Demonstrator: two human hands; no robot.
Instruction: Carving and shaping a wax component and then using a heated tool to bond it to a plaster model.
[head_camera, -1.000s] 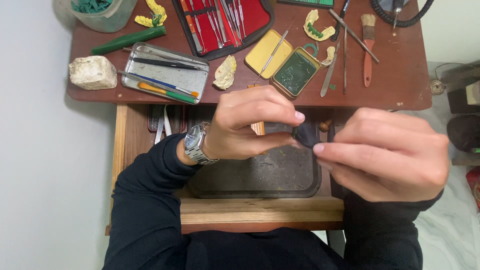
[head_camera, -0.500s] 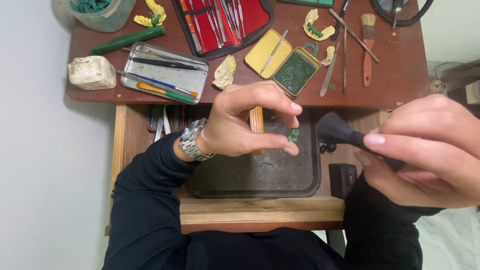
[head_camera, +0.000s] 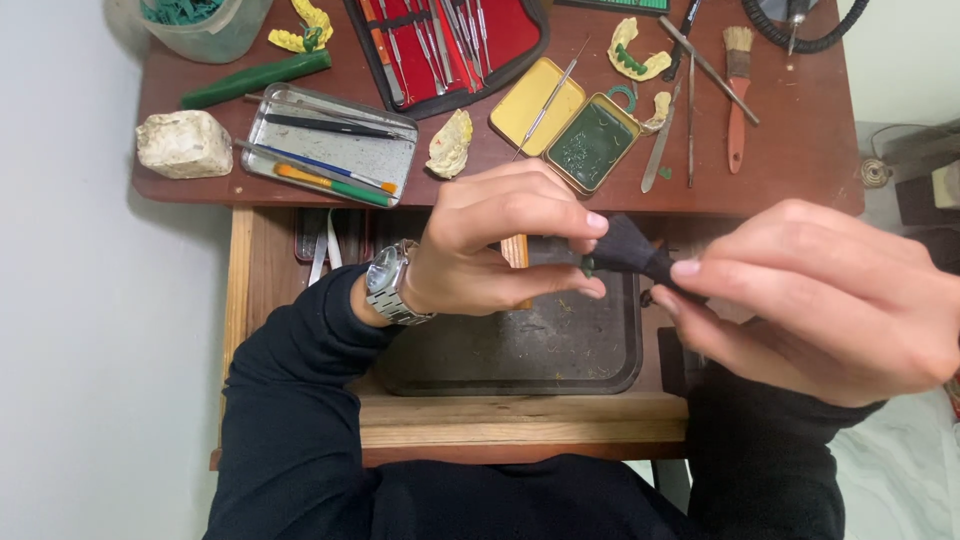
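A: What's the setting?

B: A reddish-brown wooden bench (head_camera: 800, 150) against a pale wall, crowded with tools: an open red instrument case (head_camera: 450, 40), a metal tray (head_camera: 330, 150) of pencils and picks, a yellow tin (head_camera: 590, 140) with green scraps, and plaster tooth casts (head_camera: 450, 143). Nearer the person, a dark tray (head_camera: 520, 350) sits in a pulled-out wooden drawer.

A: And the hands?

B: Both are raised over the dark tray. The left hand (head_camera: 490, 250), with a wristwatch, has thumb and forefinger pinched together on a small green piece (head_camera: 589, 267); only a sliver of it shows. The right hand (head_camera: 820, 300) has its fingers closed around the handle of a black brush (head_camera: 625, 250).

A: How do the two lie to each other?

B: The brush's long axis runs roughly left to right, bristles pointing left, handle buried in the right hand. The bristle tuft touches the green piece, right at the left fingertips. So the piece sits left of the brush, between both hands, nearer the left.
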